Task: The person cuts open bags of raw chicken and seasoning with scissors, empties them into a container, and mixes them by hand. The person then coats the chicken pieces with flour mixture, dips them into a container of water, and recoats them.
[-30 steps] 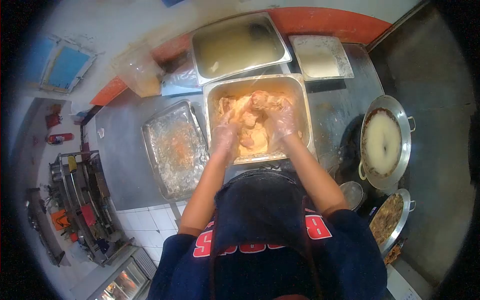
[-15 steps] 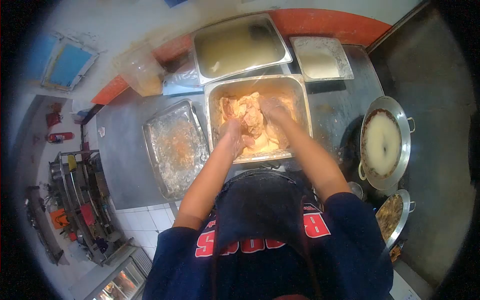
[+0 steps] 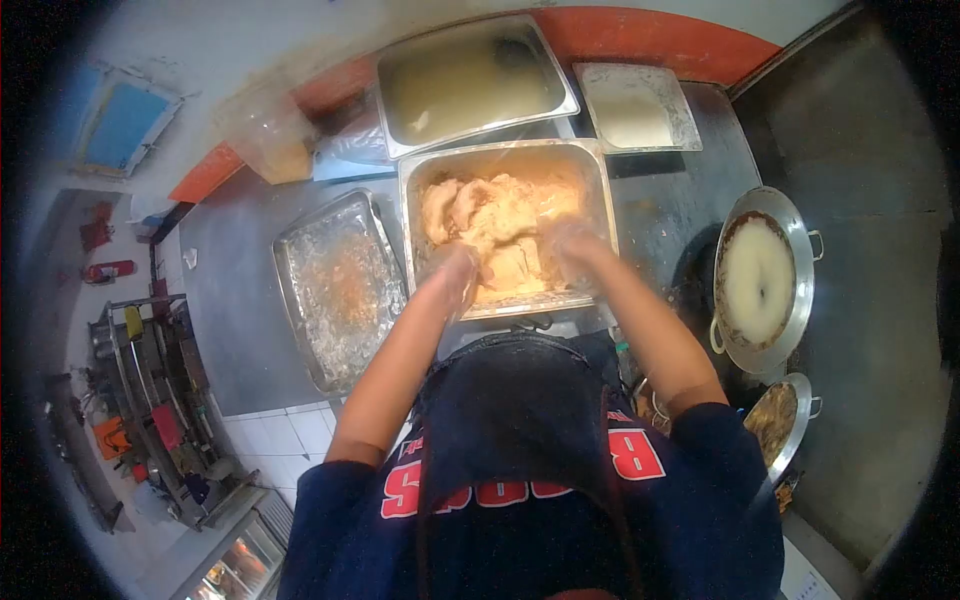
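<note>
Worktop: a broad grey metal worktop (image 3: 235, 300) spreads below a white wall with an orange-red band, carrying the rectangular vessels.
Back vessel: a large rectangular steel pan (image 3: 485, 135) of cloudy yellowish liquid lies just beyond the middle one.
Middle vessel: a deep rectangular steel pan (image 3: 560, 165) stands directly before the person, smears on its inner walls.
Left vessel: a shallow rectangular metal tray (image 3: 345, 355), dusted with white powder and orange crumbs, sits beside it.
Right side: a wide round metal pan (image 3: 802, 300) with loop handles holds pale, foamy contents; a second round metal pan (image 3: 803, 410), partly hidden, holds something brown.
Far right corner: a small rectangular metal pan (image 3: 683, 120) contains white powder.
Coated mass: wet, pale-orange coated lumps (image 3: 485, 205) fill much of the deep pan.
Left hand: the clear-gloved left hand (image 3: 462, 268) touches their near left edge; its grip cannot be told.
Right hand: the right hand (image 3: 573, 243), blurred, is at their right side; whether its fingers close on anything cannot be told.
</note>
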`<state>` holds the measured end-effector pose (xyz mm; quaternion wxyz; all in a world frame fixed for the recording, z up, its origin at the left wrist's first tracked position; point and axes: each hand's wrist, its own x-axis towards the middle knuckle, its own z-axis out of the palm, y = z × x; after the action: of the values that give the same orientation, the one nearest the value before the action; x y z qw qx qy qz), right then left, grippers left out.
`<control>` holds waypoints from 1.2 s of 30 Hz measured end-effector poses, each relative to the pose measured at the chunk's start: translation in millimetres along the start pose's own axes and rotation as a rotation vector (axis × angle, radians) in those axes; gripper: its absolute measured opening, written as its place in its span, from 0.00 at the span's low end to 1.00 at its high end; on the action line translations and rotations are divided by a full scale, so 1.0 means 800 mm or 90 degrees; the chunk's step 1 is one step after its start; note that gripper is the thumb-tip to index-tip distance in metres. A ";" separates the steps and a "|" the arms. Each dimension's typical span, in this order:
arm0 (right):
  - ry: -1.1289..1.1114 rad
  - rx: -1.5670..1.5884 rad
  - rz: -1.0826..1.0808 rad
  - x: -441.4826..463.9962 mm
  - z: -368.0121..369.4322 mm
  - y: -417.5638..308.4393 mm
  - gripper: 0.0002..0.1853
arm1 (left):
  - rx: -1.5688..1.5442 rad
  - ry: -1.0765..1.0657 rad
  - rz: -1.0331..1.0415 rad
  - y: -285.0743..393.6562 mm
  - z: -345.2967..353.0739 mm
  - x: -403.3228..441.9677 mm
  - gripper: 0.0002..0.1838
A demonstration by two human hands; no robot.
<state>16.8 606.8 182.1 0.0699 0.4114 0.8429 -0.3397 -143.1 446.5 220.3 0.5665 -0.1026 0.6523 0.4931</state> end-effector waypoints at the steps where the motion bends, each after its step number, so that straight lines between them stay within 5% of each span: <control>1: -0.068 -0.100 -0.005 0.007 0.021 0.013 0.37 | 0.329 -0.006 -0.025 -0.001 0.001 0.020 0.16; 2: -0.068 -0.100 -0.004 0.005 0.027 0.011 0.37 | 0.658 -0.012 -0.051 -0.005 0.002 0.030 0.13; 3: -0.064 -0.066 0.045 0.004 0.035 0.006 0.31 | 0.660 -0.013 -0.050 -0.012 0.003 0.036 0.13; 5: -0.050 -0.028 0.097 -0.005 0.033 -0.012 0.25 | 0.409 -0.050 -0.046 -0.023 0.014 0.041 0.13; 7: -0.150 0.469 0.224 -0.027 0.013 -0.032 0.24 | 0.160 -0.089 -0.043 -0.034 0.027 0.042 0.13; 13: -0.009 0.981 0.282 -0.069 -0.071 -0.117 0.25 | -0.377 -0.228 -0.041 -0.003 0.033 -0.048 0.17; 17: -0.023 0.624 0.267 -0.071 -0.129 -0.113 0.22 | -0.334 -0.081 0.007 -0.018 -0.011 -0.029 0.21; 19: 0.039 0.721 0.097 0.021 -0.009 -0.036 0.17 | -0.258 -0.044 0.042 -0.018 -0.012 -0.018 0.21; 20: 0.032 0.688 0.170 0.018 -0.016 -0.053 0.16 | -0.231 -0.068 0.029 -0.014 -0.019 0.005 0.20; 21: 0.120 0.444 -0.033 0.046 0.016 -0.028 0.20 | -0.151 -0.158 0.106 -0.013 -0.031 0.028 0.21; 22: 0.123 0.239 0.106 0.038 0.003 -0.056 0.27 | -0.076 -0.248 0.183 -0.017 -0.031 0.042 0.21; 23: 0.173 -0.030 -0.028 0.036 -0.002 -0.065 0.25 | -0.143 -0.232 0.106 -0.003 -0.007 0.019 0.22; 24: 0.108 0.073 0.084 0.055 -0.001 -0.074 0.26 | -0.209 -0.200 0.031 0.014 0.010 -0.006 0.22; 25: -0.020 -0.126 -0.039 0.063 0.002 -0.077 0.29 | -0.190 -0.216 0.026 0.013 0.016 -0.003 0.22; 26: -0.006 -0.122 -0.028 0.055 -0.015 -0.079 0.29 | -0.167 -0.169 0.023 0.013 0.017 0.006 0.23; 28: -0.155 0.251 0.138 0.039 -0.036 -0.089 0.30 | -0.139 -0.118 0.018 0.006 0.004 0.019 0.24; 30: -0.078 0.231 0.115 0.037 -0.022 -0.084 0.30 | -0.009 -0.159 0.088 0.000 -0.018 0.041 0.24; 32: 0.081 0.429 0.013 -0.005 -0.021 -0.084 0.29 | 0.118 -0.198 0.152 -0.005 -0.032 0.062 0.24; 33: -0.126 0.381 0.095 -0.042 -0.094 -0.109 0.29 | 0.179 -0.216 0.181 -0.009 -0.033 0.065 0.25; 34: -0.128 0.384 0.101 -0.046 -0.087 -0.108 0.29 | 0.181 -0.217 0.174 -0.005 -0.019 0.030 0.25; 36: 0.151 0.328 -0.008 -0.056 -0.072 -0.110 0.30 | -0.141 -0.164 0.059 0.018 0.021 -0.076 0.25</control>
<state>-10.2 576.2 289.0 -0.1379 0.4471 0.7336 -0.4929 -121.8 440.6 281.3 0.6072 -0.0704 0.5201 0.5965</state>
